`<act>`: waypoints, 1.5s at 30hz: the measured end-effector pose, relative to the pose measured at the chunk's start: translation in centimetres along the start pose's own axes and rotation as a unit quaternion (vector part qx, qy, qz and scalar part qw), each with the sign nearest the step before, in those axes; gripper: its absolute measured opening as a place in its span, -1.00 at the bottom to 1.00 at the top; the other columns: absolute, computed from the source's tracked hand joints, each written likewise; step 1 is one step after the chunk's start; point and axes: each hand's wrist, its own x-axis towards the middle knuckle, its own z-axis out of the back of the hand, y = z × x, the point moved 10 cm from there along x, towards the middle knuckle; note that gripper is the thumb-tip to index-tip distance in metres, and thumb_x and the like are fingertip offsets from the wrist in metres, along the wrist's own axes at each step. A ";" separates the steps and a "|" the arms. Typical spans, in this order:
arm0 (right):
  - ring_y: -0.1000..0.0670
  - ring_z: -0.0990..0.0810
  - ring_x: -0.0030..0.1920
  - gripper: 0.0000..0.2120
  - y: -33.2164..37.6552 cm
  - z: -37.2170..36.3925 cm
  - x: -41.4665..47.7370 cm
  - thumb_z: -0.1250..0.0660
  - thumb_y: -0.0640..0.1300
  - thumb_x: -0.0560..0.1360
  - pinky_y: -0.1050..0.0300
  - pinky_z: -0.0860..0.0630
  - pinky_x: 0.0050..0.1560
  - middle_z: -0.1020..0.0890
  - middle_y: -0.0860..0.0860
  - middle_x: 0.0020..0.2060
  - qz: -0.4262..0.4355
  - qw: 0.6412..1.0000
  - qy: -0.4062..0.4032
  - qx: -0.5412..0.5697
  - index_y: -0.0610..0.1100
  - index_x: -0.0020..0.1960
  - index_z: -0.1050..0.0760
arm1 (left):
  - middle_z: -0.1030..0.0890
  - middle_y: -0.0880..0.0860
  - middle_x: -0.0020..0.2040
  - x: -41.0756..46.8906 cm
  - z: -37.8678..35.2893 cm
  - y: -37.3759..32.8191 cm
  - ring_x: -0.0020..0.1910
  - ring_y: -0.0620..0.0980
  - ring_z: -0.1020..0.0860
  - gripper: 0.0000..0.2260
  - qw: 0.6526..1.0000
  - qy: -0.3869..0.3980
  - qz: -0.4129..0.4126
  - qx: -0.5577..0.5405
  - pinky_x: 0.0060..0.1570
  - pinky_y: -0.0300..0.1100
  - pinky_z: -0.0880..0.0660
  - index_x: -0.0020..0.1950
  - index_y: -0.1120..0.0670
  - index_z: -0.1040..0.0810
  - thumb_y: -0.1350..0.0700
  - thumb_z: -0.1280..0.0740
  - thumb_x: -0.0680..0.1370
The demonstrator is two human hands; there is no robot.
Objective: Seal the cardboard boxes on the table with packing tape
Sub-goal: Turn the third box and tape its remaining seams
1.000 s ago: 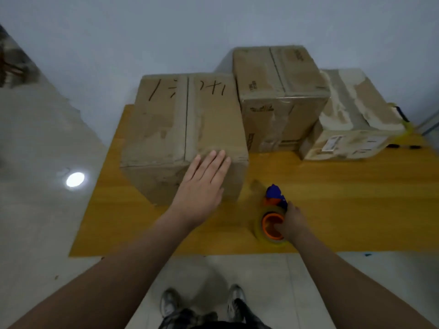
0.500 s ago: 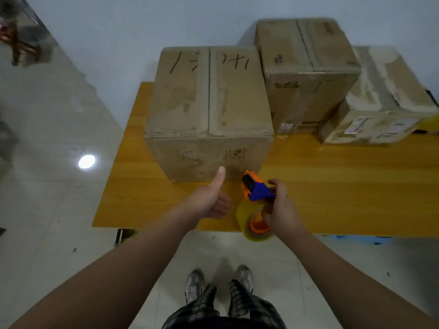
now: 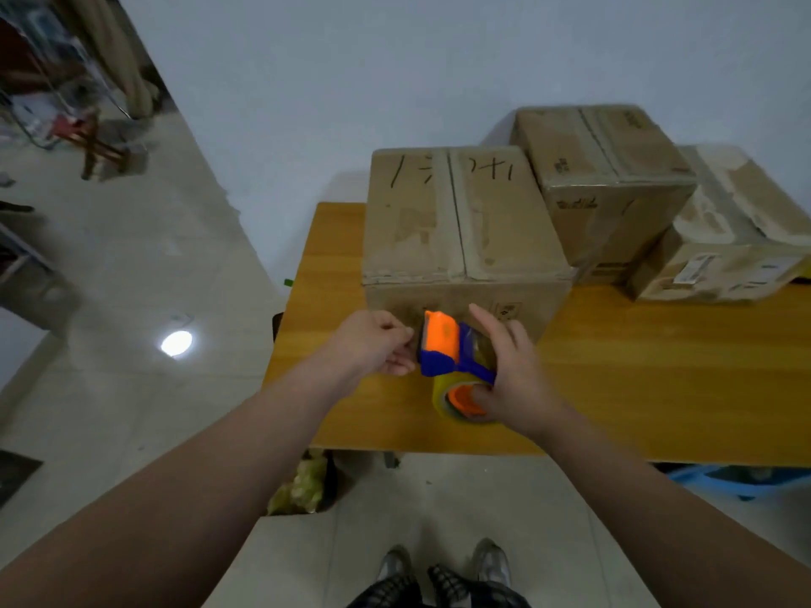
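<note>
The fingers (image 3: 401,340) of the left hand (image 3: 371,344) are curling in, their tips bunching against the orange front of the tape dispenser (image 3: 441,348) in the middle of the frame. Whether they are pinching a tape end cannot be told. The right hand (image 3: 513,379) is gripping the dispenser from the right, with its thumb lying across the orange core of the yellowish tape roll (image 3: 441,399) and its forefinger sticking up apart from the others. The dispenser is sitting low over the near part of the wooden table (image 3: 658,370), just in front of the near face of the large cardboard box (image 3: 456,230), whose top flaps are lying shut. A second box (image 3: 601,168) is standing just beside it toward the upper right, and a third box (image 3: 724,239) is lying at the right edge.
</note>
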 end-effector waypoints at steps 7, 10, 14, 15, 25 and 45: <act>0.00 -0.41 0.03 -0.12 7.2 1.2 1.7 -0.39 0.06 0.42 0.19 -0.33 -0.09 -0.31 0.03 0.17 0.124 0.981 0.020 -0.149 0.42 0.42 0.19 | -0.61 0.08 -0.36 -1.3 5.2 -4.6 -0.43 -0.12 -0.57 -0.86 0.990 -0.002 -0.109 0.089 -0.38 -0.34 -0.53 -0.16 0.23 -0.55 0.22 -0.30 0.57; 0.06 -0.34 -0.03 -0.15 8.4 2.4 1.8 -0.39 0.24 0.40 0.19 -0.29 -0.08 -0.30 0.09 0.03 0.139 0.974 0.018 -0.180 0.38 0.44 0.15 | -0.60 0.01 -0.43 -1.0 6.9 -4.2 -0.49 -0.18 -0.53 -0.84 0.991 -0.013 -0.101 0.084 -0.42 -0.36 -0.50 -0.18 0.24 -0.57 0.21 -0.32 0.57; -0.01 -0.42 0.05 -0.21 5.9 5.7 1.7 -0.32 0.30 0.41 0.17 -0.33 -0.04 -0.40 0.01 0.17 0.103 0.942 0.020 -0.318 0.32 0.44 0.13 | -0.58 -0.07 -0.48 -0.5 11.9 -3.4 -0.39 -0.12 -0.50 -0.77 0.987 -0.082 -0.104 0.089 -0.39 -0.34 -0.46 -0.27 0.20 -0.58 0.16 -0.33 0.56; -0.03 -0.44 0.06 -0.22 5.6 6.3 1.8 -0.29 0.31 0.43 0.17 -0.33 -0.05 -0.41 -0.02 0.19 0.095 0.930 0.021 -0.353 0.31 0.45 0.13 | -0.60 -0.04 -0.44 -0.2 12.5 -3.1 -0.36 -0.09 -0.49 -0.77 0.987 -0.094 -0.101 0.086 -0.33 -0.28 -0.47 -0.28 0.18 -0.57 0.15 -0.33 0.57; -0.13 -0.45 0.15 -0.40 11.2 6.6 6.2 -0.09 0.28 0.56 0.00 -0.37 0.10 -0.42 -0.09 0.23 0.115 0.826 0.013 -0.551 0.20 0.53 0.01 | -0.59 0.11 -0.27 1.5 12.9 -2.1 -0.18 0.11 -0.55 -0.60 0.951 -0.252 -0.103 0.144 -0.19 -0.09 -0.38 -0.30 0.19 -0.58 -0.11 -0.31 0.55; -0.12 -0.46 0.13 -0.48 11.7 4.4 9.7 -0.15 0.21 0.57 -0.04 -0.37 0.08 -0.46 -0.07 0.19 0.105 0.823 0.076 -0.553 0.21 0.49 -0.12 | -0.52 0.04 -0.33 6.3 12.1 2.3 -0.33 0.02 -0.46 -0.68 0.969 -0.225 -0.031 0.095 -0.33 -0.17 -0.32 -0.25 0.16 -0.51 -0.05 -0.30 0.56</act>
